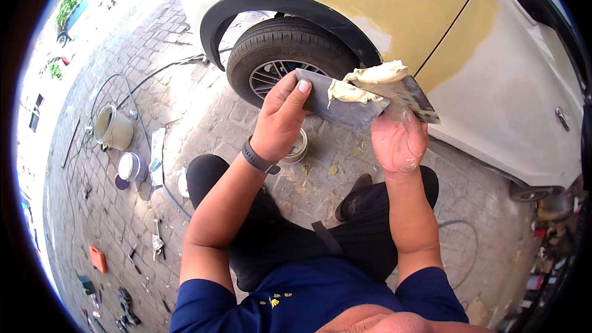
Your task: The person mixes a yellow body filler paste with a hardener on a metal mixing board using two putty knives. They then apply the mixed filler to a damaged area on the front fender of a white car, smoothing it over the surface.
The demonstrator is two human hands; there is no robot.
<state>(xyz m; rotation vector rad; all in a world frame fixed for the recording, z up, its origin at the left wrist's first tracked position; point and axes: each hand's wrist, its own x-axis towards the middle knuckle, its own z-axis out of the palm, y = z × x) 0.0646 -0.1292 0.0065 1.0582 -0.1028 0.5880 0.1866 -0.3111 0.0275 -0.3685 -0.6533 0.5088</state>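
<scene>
Nearest, the navy-blue short-sleeved shirt (314, 290) is filling the foreground, and out ahead of it both hands are working at close quarters: the left hand (279, 114), a black wristband (259, 158) circling its wrist, is pinching a flat dark-grey rectangular plate (348, 113) at its left end, thumb on top; the right hand (399, 143), palm up, is gripping a smeared dark-grey flat plate (412, 97) by its near edge. Thick cream-coloured paste (354, 93) is sitting on both plates, which are overlapping in view; whether they are touching, I cannot tell. Below, an open round tin (298, 148) is standing on the grey brick paving (209, 111). Beyond, a black-tyred wheel (296, 40) is resting under a white car (512, 111), whose side is showing a broad tan-yellow patch (394, 9).
</scene>
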